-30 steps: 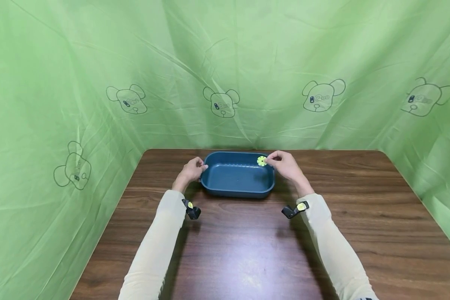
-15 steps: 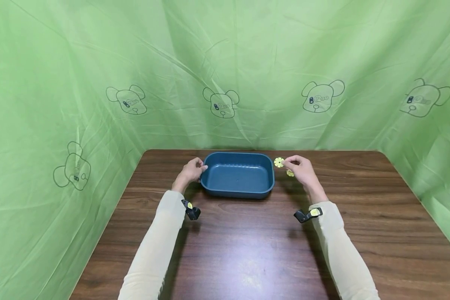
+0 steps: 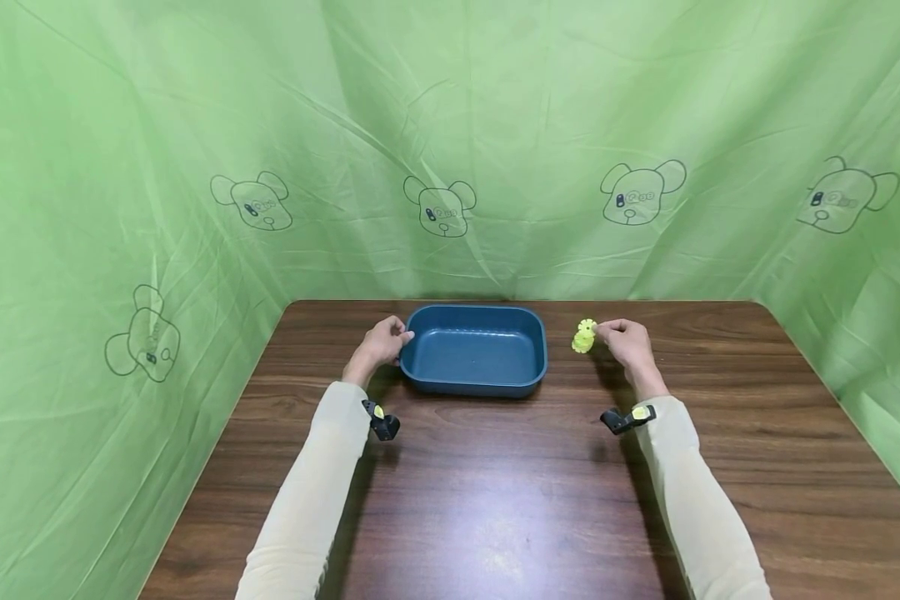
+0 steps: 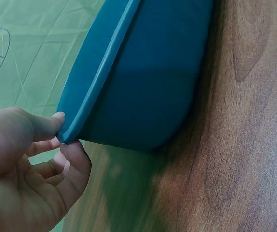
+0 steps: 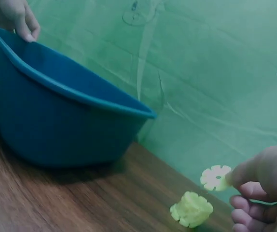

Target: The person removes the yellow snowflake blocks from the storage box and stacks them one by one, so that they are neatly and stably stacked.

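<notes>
A blue rectangular basin (image 3: pixel 474 388) stands on the table; no objects show inside it. My left hand (image 3: pixel 381 342) pinches its left rim between thumb and finger, as the left wrist view shows at the basin's rim (image 4: pixel 100 79). To the right of the basin, my right hand (image 3: pixel 627 345) pinches a thin yellow notched disc (image 5: pixel 216 178) with a small hole in its middle. Just below that disc, a small stack of similar yellow discs (image 5: pixel 191 210) rests on the table. In the head view the held disc (image 3: pixel 587 326) partly overlaps the stack (image 3: pixel 582 342).
The brown wooden table (image 3: pixel 487 475) extends to the front and right of the basin. A green cloth (image 3: pixel 525 125) with printed bear heads hangs behind the table and along both sides. Each wrist wears a black camera mount (image 3: pixel 384 423).
My right hand has moved right with the disc, from over the basin's back right corner to above the yellow stack. The left hand stays on the rim.
</notes>
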Tool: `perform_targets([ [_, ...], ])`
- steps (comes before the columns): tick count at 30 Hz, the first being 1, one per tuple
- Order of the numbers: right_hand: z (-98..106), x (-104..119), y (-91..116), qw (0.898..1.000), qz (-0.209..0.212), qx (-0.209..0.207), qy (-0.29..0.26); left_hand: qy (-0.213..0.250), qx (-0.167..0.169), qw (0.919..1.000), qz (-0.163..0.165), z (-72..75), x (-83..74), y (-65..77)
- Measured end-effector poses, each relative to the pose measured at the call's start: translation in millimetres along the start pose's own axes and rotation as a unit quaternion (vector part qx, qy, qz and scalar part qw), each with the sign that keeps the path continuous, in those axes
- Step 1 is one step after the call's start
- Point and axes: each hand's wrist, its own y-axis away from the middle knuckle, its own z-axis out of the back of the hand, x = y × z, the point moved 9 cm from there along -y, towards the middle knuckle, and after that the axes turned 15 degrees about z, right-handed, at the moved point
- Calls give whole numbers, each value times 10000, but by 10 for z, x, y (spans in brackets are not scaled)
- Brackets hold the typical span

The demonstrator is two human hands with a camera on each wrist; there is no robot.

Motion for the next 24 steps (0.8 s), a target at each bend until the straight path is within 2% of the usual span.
perform_targets([
  [5,-62,-125,-19,9988,-338,348,87,-16,-5,10000,-10,8,7,15],
  [10,-98,-205,-46,9968,-502,549,303,-39,-4,10000,6,14,13,20],
  [19,-74,-237,-82,9951,-471,487,720,-48,-5,10000,19,18,3,19],
  [24,-48,-218,-69,9959,-451,365,688,-45,-43,10000,-13,28,-3,14],
])
